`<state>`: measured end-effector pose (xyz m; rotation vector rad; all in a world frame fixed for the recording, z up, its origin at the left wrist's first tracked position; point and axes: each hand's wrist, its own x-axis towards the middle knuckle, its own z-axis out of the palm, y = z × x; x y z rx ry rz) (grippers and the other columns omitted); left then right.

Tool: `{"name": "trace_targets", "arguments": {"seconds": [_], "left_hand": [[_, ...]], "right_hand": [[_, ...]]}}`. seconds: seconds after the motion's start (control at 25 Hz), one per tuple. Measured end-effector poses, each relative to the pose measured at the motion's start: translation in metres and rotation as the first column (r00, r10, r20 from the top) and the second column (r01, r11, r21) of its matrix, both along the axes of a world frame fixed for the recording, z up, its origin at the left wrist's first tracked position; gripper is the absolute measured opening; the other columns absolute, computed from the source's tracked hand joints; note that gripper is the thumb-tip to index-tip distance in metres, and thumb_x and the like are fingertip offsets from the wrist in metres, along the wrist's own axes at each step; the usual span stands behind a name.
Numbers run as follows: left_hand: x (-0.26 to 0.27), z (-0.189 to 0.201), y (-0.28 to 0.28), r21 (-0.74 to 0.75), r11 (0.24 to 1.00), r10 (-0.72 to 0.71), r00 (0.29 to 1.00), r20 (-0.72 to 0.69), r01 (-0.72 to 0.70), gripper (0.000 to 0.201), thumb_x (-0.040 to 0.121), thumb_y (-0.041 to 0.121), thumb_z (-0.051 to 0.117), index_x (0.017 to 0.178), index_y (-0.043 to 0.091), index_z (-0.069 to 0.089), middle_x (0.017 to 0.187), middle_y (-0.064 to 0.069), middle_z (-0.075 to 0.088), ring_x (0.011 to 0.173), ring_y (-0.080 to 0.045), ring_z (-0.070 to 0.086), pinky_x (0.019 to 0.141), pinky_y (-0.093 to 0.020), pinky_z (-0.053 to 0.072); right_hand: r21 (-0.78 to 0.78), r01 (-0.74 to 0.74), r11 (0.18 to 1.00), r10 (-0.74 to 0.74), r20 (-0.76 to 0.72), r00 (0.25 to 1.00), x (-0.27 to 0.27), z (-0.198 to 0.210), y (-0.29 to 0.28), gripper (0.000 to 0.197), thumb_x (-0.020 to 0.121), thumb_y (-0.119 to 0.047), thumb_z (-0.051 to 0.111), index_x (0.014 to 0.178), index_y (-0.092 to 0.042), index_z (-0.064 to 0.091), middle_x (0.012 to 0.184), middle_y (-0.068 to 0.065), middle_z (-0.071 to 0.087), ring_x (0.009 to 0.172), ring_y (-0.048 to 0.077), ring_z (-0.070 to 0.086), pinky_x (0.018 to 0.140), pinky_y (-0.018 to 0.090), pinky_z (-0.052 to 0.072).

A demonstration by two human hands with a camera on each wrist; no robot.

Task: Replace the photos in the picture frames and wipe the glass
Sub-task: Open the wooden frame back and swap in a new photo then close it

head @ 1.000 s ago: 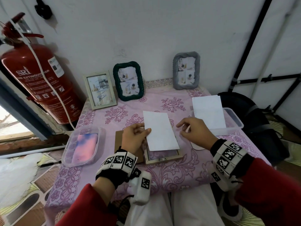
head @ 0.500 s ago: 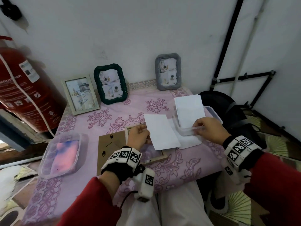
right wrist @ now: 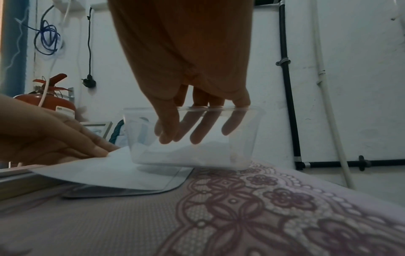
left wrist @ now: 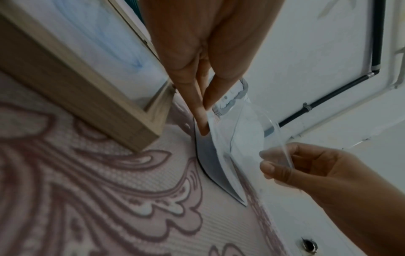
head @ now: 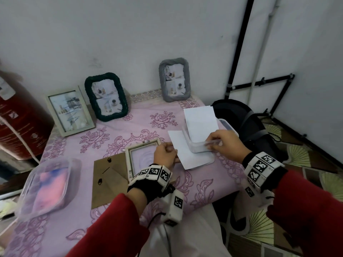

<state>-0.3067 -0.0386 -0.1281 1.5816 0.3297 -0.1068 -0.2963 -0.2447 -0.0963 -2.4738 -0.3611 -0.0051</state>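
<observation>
On the pink flowered counter (head: 115, 184), we are pinching the near edge of a white photo sheet (head: 182, 151) between the thumb and fingers (left wrist: 198, 110) of our left hand (head: 165, 154), holding it just right of the opened wooden frame (head: 142, 157), which is lying face down with its brown backing board (head: 108, 179) beside it. Our right hand (head: 225, 143) is curling its fingers (right wrist: 198, 129) over the rim of a clear plastic tub (head: 199, 145) that is carrying the spare sheets (head: 201, 124), thumb outside and fingers inside, with the tub tilting on the photo sheet and on a clear rounded panel (probably the tub's lid, though we cannot be sure) (right wrist: 122, 188).

We are judging the tub to be the main risk: it is sitting near the counter's right edge, so a careless pull could be tipping it off or spilling the sheets toward the black bag (head: 246, 123) below. Dragging the sheet out from under the tub could also be creasing it, and our fingers may be smudging it.

Along the wall, a pale frame (head: 69, 110), a green woven frame (head: 106, 96) and a grey frame (head: 174, 79) are standing well clear. A second lidded tub with a pink cloth (head: 49, 186) is waiting at the left, beyond the backing board.
</observation>
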Motion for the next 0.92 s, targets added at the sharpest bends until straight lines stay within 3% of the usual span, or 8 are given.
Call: {"name": "trace_targets", "arguments": {"seconds": [0.08,0.16,0.28,0.4,0.56,0.64,0.8,0.92], "left_hand": [[0.004,-0.005,-0.004,0.076,0.997,-0.018,1.0,-0.009,0.018,0.031,0.088,-0.014,0.042,0.119,-0.012,0.049,0.092,-0.019,0.053,0.073,-0.028,0.056,0.048,-0.022,0.054],[0.006,-0.01,-0.004,0.151,0.988,-0.039,0.999,-0.014,0.04,0.031,0.087,-0.013,0.046,0.117,-0.012,0.054,0.089,-0.017,0.057,0.069,-0.026,0.057,0.053,-0.022,0.054],[0.007,-0.012,0.001,0.272,0.961,-0.061,0.998,0.016,0.054,0.03,0.083,-0.01,0.056,0.113,-0.01,0.06,0.085,-0.013,0.061,0.059,-0.013,0.059,0.063,-0.025,0.055],[0.007,-0.01,0.002,0.452,0.891,-0.078,0.995,0.061,0.043,0.037,0.078,-0.002,0.065,0.115,-0.003,0.061,0.088,-0.013,0.064,0.079,-0.013,0.06,0.081,-0.024,0.049],[0.007,-0.001,-0.004,0.423,0.905,-0.019,0.989,0.143,-0.044,0.037,0.081,0.0,0.063,0.118,-0.002,0.059,0.101,-0.013,0.06,0.092,-0.018,0.055,0.089,-0.025,0.045],[0.007,0.005,-0.005,0.426,0.903,-0.054,0.969,0.242,-0.056,0.032,0.084,-0.001,0.06,0.115,-0.002,0.06,0.109,-0.018,0.061,0.095,-0.023,0.056,0.088,-0.024,0.044],[0.011,0.016,-0.01,0.453,0.885,-0.104,0.902,0.418,-0.108,0.024,0.085,0.001,0.057,0.109,0.002,0.062,0.109,-0.015,0.062,0.094,-0.019,0.057,0.083,-0.021,0.044],[0.021,0.02,-0.017,0.526,0.847,-0.166,0.901,0.401,-0.078,0.028,0.085,0.002,0.058,0.112,0.001,0.061,0.115,-0.015,0.061,0.105,-0.027,0.057,0.094,-0.035,0.045]], "right_hand": [[-0.021,-0.003,1.0,0.002,-0.015,1.0,-0.001,-0.001,0.0,0.004,0.077,-0.018,0.072,0.08,-0.018,0.07,0.085,-0.006,0.066,0.084,0.017,0.062,0.089,0.044,0.044],[-0.035,-0.004,0.999,0.003,-0.023,1.0,-0.004,-0.002,0.0,0.003,0.079,-0.017,0.07,0.081,-0.019,0.07,0.088,-0.005,0.067,0.089,0.018,0.061,0.093,0.048,0.041],[-0.065,-0.02,0.998,0.017,-0.034,0.999,-0.009,-0.001,0.0,0.006,0.081,-0.014,0.067,0.082,-0.019,0.069,0.087,-0.009,0.065,0.092,0.016,0.059,0.095,0.049,0.038],[-0.091,-0.025,0.996,0.021,-0.052,0.998,-0.012,0.003,0.001,0.007,0.082,-0.014,0.066,0.085,-0.019,0.069,0.089,-0.009,0.065,0.093,0.017,0.059,0.095,0.048,0.037],[-0.153,-0.014,0.988,0.001,-0.086,0.996,-0.014,0.01,0.007,0.017,0.081,-0.011,0.058,0.088,-0.02,0.07,0.092,-0.013,0.066,0.1,0.015,0.058,0.099,0.044,0.034],[-0.08,0.003,0.997,-0.014,-0.141,0.99,-0.013,0.012,0.008,0.027,0.078,-0.005,0.051,0.09,-0.019,0.071,0.098,-0.01,0.069,0.099,0.015,0.059,0.1,0.041,0.035],[0.267,0.204,0.942,-0.172,-0.139,0.975,-0.001,0.016,0.008,0.034,0.078,0.007,0.042,0.095,-0.005,0.07,0.099,0.015,0.068,0.095,0.03,0.061,0.088,0.042,0.05],[0.32,0.285,0.904,-0.264,-0.108,0.958,0.014,0.014,0.005,0.033,0.08,0.009,0.04,0.095,-0.002,0.067,0.103,0.019,0.065,0.097,0.031,0.06,0.088,0.041,0.049]]}}
